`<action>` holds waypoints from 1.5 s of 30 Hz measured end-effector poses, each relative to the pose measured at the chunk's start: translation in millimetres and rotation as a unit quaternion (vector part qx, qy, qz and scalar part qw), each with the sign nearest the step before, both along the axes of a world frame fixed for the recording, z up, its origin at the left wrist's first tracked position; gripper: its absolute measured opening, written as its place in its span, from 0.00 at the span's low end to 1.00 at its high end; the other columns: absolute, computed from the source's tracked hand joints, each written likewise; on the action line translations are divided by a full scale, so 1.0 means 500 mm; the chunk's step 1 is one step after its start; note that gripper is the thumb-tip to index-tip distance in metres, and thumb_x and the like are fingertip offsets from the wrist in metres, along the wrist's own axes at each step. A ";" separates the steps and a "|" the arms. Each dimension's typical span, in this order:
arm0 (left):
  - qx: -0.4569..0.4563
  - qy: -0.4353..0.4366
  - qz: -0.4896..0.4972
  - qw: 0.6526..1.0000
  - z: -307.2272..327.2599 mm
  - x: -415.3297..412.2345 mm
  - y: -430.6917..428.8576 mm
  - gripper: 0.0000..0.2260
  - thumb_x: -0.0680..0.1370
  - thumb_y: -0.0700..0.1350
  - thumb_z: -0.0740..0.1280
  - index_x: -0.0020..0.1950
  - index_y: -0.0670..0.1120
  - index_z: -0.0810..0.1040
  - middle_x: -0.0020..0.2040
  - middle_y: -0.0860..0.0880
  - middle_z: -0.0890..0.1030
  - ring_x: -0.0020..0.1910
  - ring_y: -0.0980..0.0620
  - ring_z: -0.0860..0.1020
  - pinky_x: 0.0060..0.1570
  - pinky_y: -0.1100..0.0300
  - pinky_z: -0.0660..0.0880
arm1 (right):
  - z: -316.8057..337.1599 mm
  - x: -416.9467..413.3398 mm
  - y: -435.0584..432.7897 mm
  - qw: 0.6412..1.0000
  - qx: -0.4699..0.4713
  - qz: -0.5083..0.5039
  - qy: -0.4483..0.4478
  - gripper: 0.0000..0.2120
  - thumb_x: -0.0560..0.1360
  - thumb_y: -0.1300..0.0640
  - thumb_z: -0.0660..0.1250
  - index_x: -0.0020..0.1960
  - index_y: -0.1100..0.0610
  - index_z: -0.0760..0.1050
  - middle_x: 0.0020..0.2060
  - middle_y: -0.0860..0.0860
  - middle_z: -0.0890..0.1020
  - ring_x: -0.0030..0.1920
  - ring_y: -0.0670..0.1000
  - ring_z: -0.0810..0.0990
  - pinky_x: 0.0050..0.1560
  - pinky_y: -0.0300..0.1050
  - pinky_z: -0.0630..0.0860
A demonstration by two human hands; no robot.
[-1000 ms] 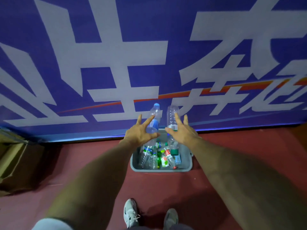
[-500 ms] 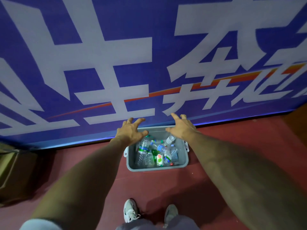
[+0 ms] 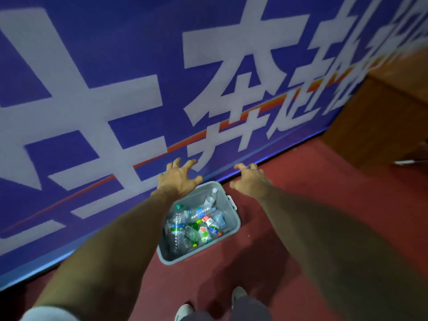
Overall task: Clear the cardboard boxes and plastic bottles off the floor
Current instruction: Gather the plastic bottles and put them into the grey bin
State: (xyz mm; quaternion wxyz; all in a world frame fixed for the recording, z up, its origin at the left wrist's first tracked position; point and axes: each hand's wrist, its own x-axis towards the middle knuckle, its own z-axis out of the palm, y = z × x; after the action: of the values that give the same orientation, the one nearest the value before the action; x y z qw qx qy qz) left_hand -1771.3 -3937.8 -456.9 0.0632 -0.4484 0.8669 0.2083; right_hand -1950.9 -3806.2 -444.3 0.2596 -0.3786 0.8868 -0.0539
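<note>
Bottles [image 3: 192, 225]: piled loose inside grey bin [image 3: 199, 251], lying at all angles, one white-capped bottle leaning against the far wall. Bin set on red floor [image 3: 289, 228], skewed, far corner close to the foot of banner [image 3: 92, 89].

Left hand [image 3: 178, 179]: held out above bin's far left corner, fingers spread and slightly bent, gripping nothing. Right hand [image 3: 251, 181]: out over the floor just right of bin's far corner, fingers loosely bent, likewise empty; somewhat blurred. Hands apart, bin's far end in the gap between and below them. Neither hand touching bottles or bin.

Surroundings: blue banner with large white characters and an orange stripe, filling the upper view. Brown wooden unit [image 3: 382, 112] at right, by banner's end. Left forearm crossing over bin's left rim, hiding part of it.

Count: bin, one. Hands, two. Shoes, two, left [image 3: 184, 311] and right [image 3: 238, 295], at the bottom edge, short of bin's near end. Wooden unit, one. Bottles, many; too jumbled for a firm count.
</note>
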 end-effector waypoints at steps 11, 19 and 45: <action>0.011 0.022 -0.213 0.977 0.015 -0.087 0.109 0.29 0.79 0.62 0.63 0.78 0.64 0.58 0.82 0.46 0.50 0.80 0.44 0.49 0.73 0.33 0.57 | 0.027 0.031 0.248 0.975 0.025 -0.220 0.017 0.33 0.74 0.40 0.68 0.76 0.40 0.61 0.75 0.54 0.59 0.74 0.63 0.60 0.70 0.64 0.65; -0.008 0.083 -0.343 0.936 0.069 -0.203 0.397 0.29 0.76 0.63 0.65 0.77 0.65 0.61 0.81 0.45 0.52 0.79 0.44 0.51 0.71 0.34 0.58 | 0.083 0.071 0.592 0.938 0.022 -0.342 0.061 0.32 0.75 0.40 0.67 0.76 0.39 0.60 0.75 0.53 0.60 0.73 0.61 0.62 0.69 0.65 0.65; 0.044 0.079 -0.731 0.677 0.068 -0.251 1.858 0.30 0.77 0.59 0.65 0.77 0.65 0.59 0.82 0.45 0.50 0.80 0.44 0.49 0.73 0.35 0.55 | 0.057 0.391 1.903 0.702 0.038 -0.707 0.076 0.35 0.76 0.40 0.65 0.79 0.42 0.54 0.76 0.55 0.59 0.73 0.62 0.61 0.68 0.67 0.65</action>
State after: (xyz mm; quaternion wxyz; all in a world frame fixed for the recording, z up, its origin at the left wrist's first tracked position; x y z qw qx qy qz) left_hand -1896.8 -3008.9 -422.9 0.1462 0.3492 0.9102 0.1681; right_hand -1755.2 -2854.7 -415.8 0.0911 0.3666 0.9123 -0.1583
